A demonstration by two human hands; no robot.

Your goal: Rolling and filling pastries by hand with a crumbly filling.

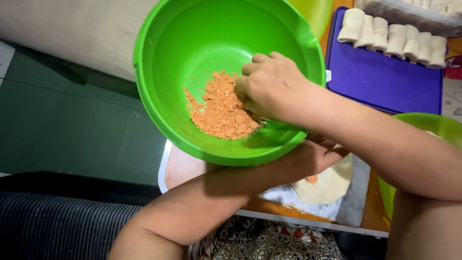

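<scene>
Both hands are busy: your left hand (pixel 313 156) grips the tilted bowl (pixel 159 72) from beneath, your right hand (pixel 272 86) pinches a fork in the filling (pixel 222 108). Tilt further and crumbs could spill onto the wrapper (pixel 332 185) below.

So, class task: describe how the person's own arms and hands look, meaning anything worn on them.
Both forearms are bare as far as the view shows; no sleeves, watch or bracelets. The right hand wears no glove or visible ring. The left hand is mostly hidden under the green bowl, so rings there cannot be told.
</scene>
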